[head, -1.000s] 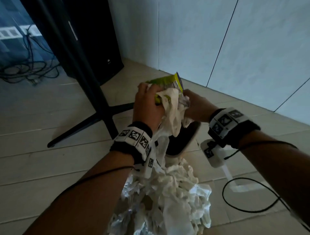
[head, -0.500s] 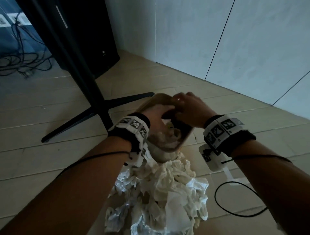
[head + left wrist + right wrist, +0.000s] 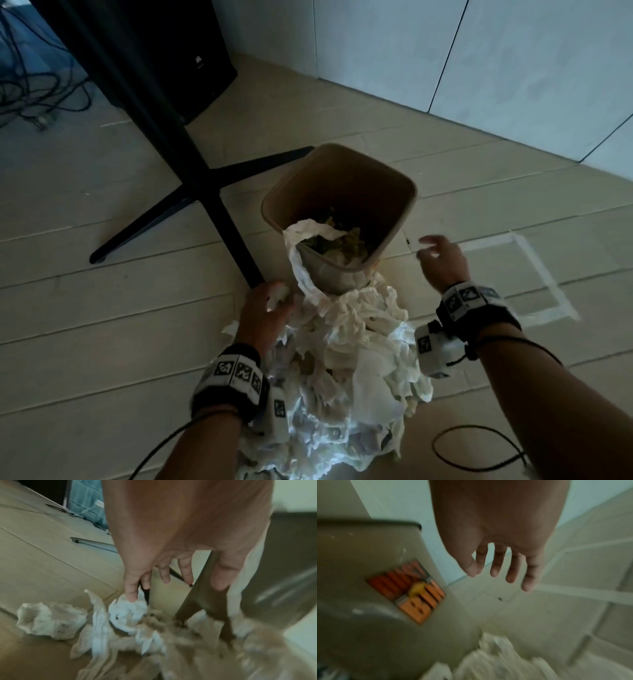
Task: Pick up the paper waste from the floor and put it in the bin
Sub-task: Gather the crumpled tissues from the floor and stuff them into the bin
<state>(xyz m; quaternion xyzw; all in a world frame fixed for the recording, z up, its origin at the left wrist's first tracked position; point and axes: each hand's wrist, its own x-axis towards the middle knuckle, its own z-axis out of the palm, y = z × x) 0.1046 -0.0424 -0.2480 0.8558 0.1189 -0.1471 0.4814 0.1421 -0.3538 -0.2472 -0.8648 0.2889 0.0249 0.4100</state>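
A tan bin (image 3: 387, 181) stands on the floor and holds crumpled paper and wrappers. A white paper strip (image 3: 301, 260) hangs over its near rim. A big pile of crumpled white paper (image 3: 349, 363) lies just in front of it. My left hand (image 3: 270, 305) reaches down at the pile's left edge; in the left wrist view my left hand (image 3: 154, 586) has straight fingers, one tip touching a crumpled paper ball (image 3: 126, 609). My right hand (image 3: 438, 253) hovers right of the bin, fingers spread and holding nothing. The right wrist view shows my right hand (image 3: 498, 573) beside the bin's side wall (image 3: 359, 561) with its orange sticker.
A black stand (image 3: 191, 164) with floor legs rises just left of the bin; one leg passes by my left hand. A black speaker (image 3: 191, 61) sits behind it, and loose cables (image 3: 37, 99) lie far left. A white tape square (image 3: 537, 277) marks the floor on the right.
Both hands held a wad of paper with a green wrapper over the bin and pushed it in. Now the left hand is down at the pile and the right has swung out beside the bin.
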